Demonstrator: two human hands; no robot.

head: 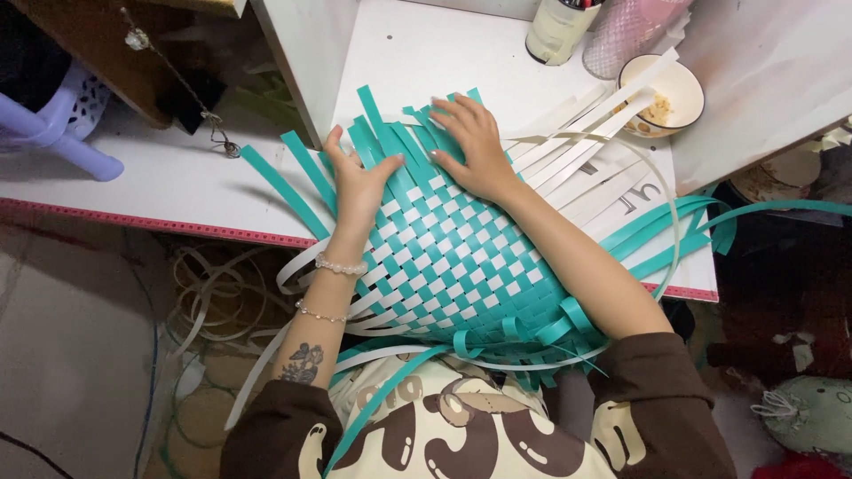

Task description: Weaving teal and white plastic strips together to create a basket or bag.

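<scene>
A teal-and-white woven mat (448, 257) is pressed flat at the desk's (160, 182) front edge by the left hand (359, 182) and right hand (470, 146), both grips open, nothing clasped. Strips are seemingly being tightened; the loose teal strips (390, 133) look due for interlacing.

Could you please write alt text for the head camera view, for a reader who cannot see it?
A person's left hand and right hand press flat on a teal-and-white woven strip mat on a white table, loose strips fanning outward. A bowl sits at the far right.
</scene>
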